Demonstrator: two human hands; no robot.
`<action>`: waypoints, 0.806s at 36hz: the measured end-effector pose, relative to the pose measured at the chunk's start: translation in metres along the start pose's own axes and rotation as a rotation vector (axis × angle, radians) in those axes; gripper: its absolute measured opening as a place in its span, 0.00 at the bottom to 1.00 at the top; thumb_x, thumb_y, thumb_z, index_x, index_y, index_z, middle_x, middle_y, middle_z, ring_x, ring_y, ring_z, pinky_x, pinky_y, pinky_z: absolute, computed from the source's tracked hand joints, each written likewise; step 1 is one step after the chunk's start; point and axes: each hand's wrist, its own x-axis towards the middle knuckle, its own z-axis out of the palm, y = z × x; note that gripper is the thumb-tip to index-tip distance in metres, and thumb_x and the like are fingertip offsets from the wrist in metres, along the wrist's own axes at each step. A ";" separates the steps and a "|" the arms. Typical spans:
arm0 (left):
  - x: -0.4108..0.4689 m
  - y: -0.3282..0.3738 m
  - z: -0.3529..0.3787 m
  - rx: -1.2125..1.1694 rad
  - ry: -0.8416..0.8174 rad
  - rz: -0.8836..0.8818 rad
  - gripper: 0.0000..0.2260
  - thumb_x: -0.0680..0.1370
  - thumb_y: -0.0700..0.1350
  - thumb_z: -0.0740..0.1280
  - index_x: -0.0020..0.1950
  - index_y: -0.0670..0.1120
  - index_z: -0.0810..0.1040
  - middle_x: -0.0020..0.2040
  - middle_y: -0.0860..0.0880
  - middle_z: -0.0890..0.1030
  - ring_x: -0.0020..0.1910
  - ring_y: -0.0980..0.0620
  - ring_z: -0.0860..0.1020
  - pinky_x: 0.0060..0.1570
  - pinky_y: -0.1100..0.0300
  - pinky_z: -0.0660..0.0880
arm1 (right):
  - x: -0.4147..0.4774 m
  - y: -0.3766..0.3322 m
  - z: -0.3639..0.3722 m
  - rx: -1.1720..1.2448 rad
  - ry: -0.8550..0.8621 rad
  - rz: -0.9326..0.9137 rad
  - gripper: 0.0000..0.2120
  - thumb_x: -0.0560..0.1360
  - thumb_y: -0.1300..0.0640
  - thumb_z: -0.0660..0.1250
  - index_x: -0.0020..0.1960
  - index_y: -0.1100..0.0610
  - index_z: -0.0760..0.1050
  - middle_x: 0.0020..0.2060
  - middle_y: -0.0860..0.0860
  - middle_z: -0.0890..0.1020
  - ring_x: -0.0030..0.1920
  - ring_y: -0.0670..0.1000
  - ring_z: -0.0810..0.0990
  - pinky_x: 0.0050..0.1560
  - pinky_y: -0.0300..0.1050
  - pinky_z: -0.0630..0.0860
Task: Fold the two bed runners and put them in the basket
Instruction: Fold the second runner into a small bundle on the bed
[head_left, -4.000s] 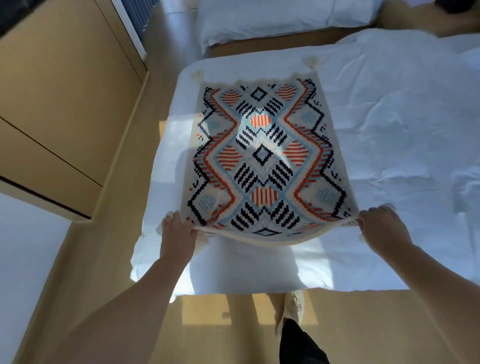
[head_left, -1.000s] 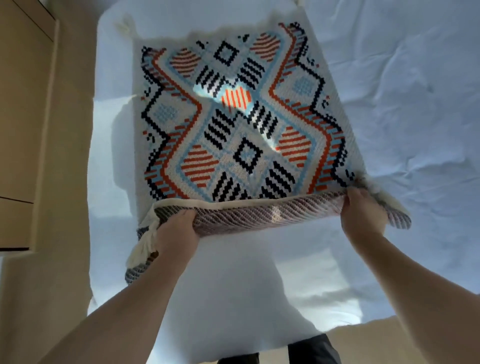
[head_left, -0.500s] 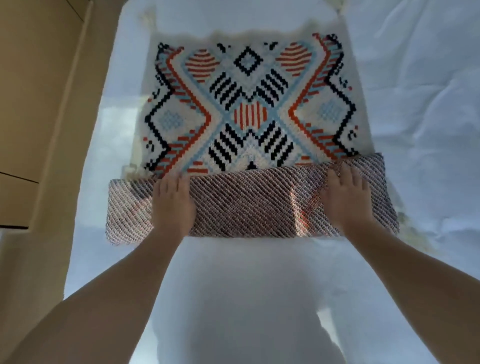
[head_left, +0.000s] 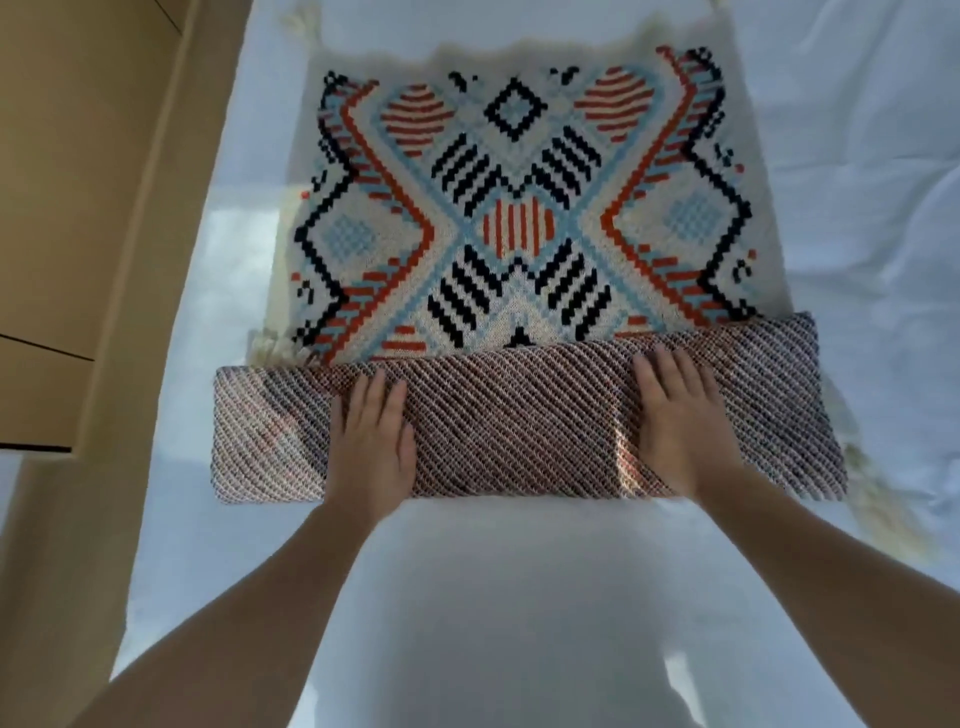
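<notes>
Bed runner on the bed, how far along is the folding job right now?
Done: the near end of the bed runner is turned over into a folded band showing its striped underside. In hand: the left hand and right hand press flat on that band. Left: most of the patterned face lies unfolded on the bed, so more folds remain; no second runner or basket is in view.

Bed runner (head_left: 514, 208) far fringe clipped by top edge. Folded flap (head_left: 519, 426) hides the near pattern. Right tassels (head_left: 872, 483) blurred.
</notes>
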 end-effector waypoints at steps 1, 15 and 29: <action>0.015 -0.002 -0.007 0.031 0.021 -0.040 0.28 0.79 0.48 0.52 0.79 0.44 0.50 0.79 0.42 0.52 0.78 0.44 0.45 0.75 0.42 0.42 | 0.011 0.002 -0.005 -0.020 -0.005 0.010 0.33 0.75 0.61 0.54 0.78 0.58 0.46 0.77 0.61 0.52 0.77 0.61 0.47 0.75 0.61 0.46; 0.105 -0.019 -0.046 0.196 0.141 -0.050 0.17 0.75 0.32 0.58 0.59 0.42 0.78 0.53 0.42 0.80 0.57 0.41 0.75 0.68 0.45 0.61 | 0.060 0.032 -0.035 -0.149 0.057 0.152 0.17 0.72 0.64 0.59 0.60 0.58 0.74 0.54 0.59 0.78 0.59 0.61 0.75 0.71 0.62 0.59; 0.039 0.005 -0.012 0.015 -0.041 0.052 0.25 0.82 0.55 0.48 0.77 0.46 0.58 0.79 0.44 0.57 0.78 0.45 0.52 0.75 0.43 0.44 | 0.008 0.021 0.007 -0.050 -0.050 0.087 0.29 0.80 0.45 0.42 0.77 0.58 0.51 0.76 0.65 0.52 0.76 0.65 0.50 0.74 0.60 0.46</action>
